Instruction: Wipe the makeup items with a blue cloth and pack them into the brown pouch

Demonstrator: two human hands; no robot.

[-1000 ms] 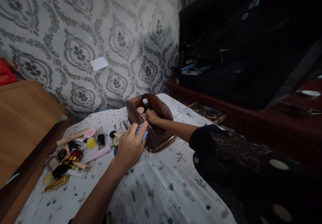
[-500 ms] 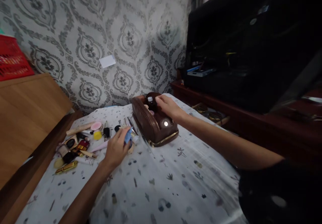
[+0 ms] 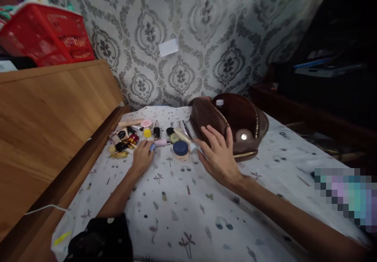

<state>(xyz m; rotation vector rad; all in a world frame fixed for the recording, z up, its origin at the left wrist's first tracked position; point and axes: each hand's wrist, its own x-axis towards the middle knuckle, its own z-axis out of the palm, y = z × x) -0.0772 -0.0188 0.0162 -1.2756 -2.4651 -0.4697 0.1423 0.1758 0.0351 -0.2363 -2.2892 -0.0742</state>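
Observation:
A brown cosmetic bag (image 3: 206, 116) lies open on the patterned white cloth (image 3: 182, 207), with a small white-capped bottle (image 3: 219, 102) and a round shiny lid (image 3: 244, 136) inside. My right hand (image 3: 219, 154) hovers just in front of the bag with its fingers spread and holds nothing. My left hand (image 3: 143, 158) rests on the cloth, curled round a small blue tube (image 3: 152, 147). It sits beside a pile of cosmetics (image 3: 128, 138). A blue-lidded jar (image 3: 180, 149) stands between my hands.
A wooden board (image 3: 50, 109) runs along the left, with a red basket (image 3: 47, 34) on top. Patterned wallpaper with a white slip (image 3: 168, 47) is behind. Dark furniture (image 3: 324, 85) stands at the right. A white cable (image 3: 41, 207) lies at the lower left.
My right hand has come out of the bag and now hovers open in front of it. My left hand has carried the blue tube leftward to the cosmetics pile. The view has swung left.

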